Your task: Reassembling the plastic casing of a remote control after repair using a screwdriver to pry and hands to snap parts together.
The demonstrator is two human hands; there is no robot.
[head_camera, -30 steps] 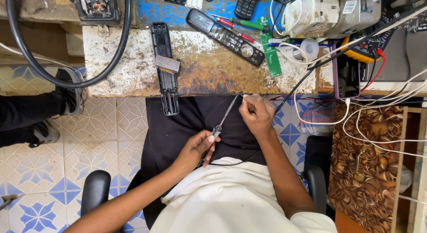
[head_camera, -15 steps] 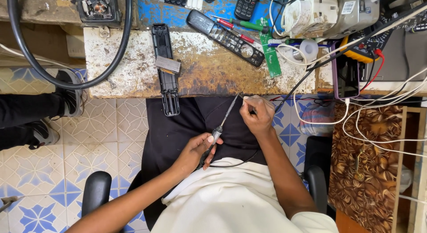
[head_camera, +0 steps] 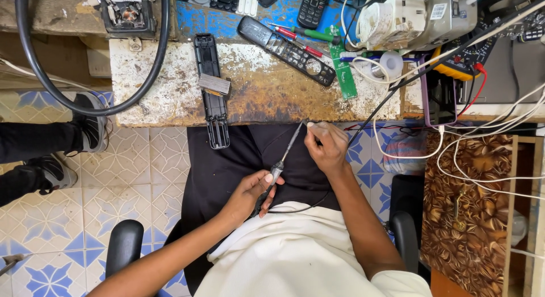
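Seen from above, a seated person works over their lap, just below the near edge of a worn, rust-stained workbench (head_camera: 170,98). At the far left another person's dark shoes (head_camera: 91,127) rest on the patterned tile floor. On the bench, a long black remote-control shell (head_camera: 209,81) overhangs the near edge — within easy reach. The left hand (head_camera: 252,192) is closed around the handle of a soldering iron (head_camera: 284,158), angled up toward the bench edge. The right hand (head_camera: 325,146) is pinched shut at the iron's tip, steadying something too small to identify. Further right, a green circuit board (head_camera: 343,76) lies near the bench's far side — white cables trail past it.
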